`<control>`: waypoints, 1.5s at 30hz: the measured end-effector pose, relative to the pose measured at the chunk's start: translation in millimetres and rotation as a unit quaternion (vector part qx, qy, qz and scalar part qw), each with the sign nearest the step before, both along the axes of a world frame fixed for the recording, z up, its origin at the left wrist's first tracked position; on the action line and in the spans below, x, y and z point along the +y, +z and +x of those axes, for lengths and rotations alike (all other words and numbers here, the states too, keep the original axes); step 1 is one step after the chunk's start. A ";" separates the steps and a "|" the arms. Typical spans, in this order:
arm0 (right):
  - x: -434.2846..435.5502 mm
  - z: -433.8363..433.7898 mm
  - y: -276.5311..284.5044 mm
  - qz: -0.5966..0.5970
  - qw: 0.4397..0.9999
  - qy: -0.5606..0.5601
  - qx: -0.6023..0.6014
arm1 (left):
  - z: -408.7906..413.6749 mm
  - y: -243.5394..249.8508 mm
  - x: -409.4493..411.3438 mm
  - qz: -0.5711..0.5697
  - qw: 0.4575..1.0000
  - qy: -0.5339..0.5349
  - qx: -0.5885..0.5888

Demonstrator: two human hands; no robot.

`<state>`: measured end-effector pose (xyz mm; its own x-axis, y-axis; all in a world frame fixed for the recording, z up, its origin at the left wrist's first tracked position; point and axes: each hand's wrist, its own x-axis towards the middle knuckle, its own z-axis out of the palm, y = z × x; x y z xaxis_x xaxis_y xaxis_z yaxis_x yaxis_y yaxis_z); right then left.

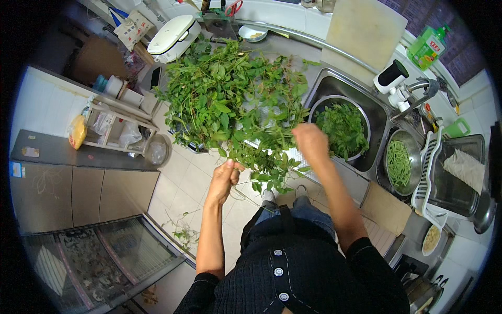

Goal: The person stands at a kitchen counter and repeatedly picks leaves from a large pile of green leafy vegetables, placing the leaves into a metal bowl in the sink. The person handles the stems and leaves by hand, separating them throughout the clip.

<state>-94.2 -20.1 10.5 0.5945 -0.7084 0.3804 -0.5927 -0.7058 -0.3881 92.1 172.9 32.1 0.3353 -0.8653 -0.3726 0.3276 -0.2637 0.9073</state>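
A large heap of leafy green vines point(211, 90) covers the counter before me and hangs over its front edge. My left hand point(226, 178) is closed on a leafy vine stem at the near side of the heap, with thin stems trailing below it. To the right, my right hand point(312, 143) is blurred, its fingers curled beside the leaves at the heap's right edge. Whether it grips a stem is hidden. Close by that hand, a round metal basin point(368, 129) in the sink holds picked green leaves point(341, 127).
The steel sink point(378, 145) has a faucet point(415, 94) behind it. Cut green beans point(399, 163) fill a metal bowl beside a white dish rack point(427, 168). Fallen vine scraps point(186, 233) lie on the tiled floor. A white appliance point(172, 37) stands at the back left.
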 end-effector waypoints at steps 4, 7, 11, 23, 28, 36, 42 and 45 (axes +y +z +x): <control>-64.4 -65.9 -5.1 -0.032 0.995 -0.090 -0.022 | 13.2 4.7 5.4 0.003 0.999 0.048 0.004; -103.0 -102.4 -20.2 -0.055 0.976 -0.192 0.086 | 16.7 5.7 -1.9 -0.004 0.999 0.049 0.007; -79.5 -68.1 -14.4 -0.004 0.986 -0.158 -0.047 | 14.3 10.1 -9.7 0.002 0.999 0.040 -0.006; -19.0 -2.7 -10.8 0.791 0.429 0.095 -0.426 | 28.9 -7.2 -30.8 -0.010 0.980 0.151 0.132; -14.6 -3.1 -3.1 0.781 0.473 0.109 -0.393 | -4.8 -18.8 -46.3 0.053 0.987 0.045 0.146; -3.7 0.6 6.0 0.640 0.729 0.120 -0.213 | -50.5 10.0 -87.6 0.111 0.976 -0.147 0.113; 10.2 -2.6 10.2 0.680 0.674 0.095 -0.273 | -52.0 7.7 -89.9 0.105 0.984 -0.139 0.036; 7.7 -13.5 16.1 0.685 0.683 0.134 -0.216 | -47.9 5.9 -86.0 0.099 0.986 -0.128 0.038</control>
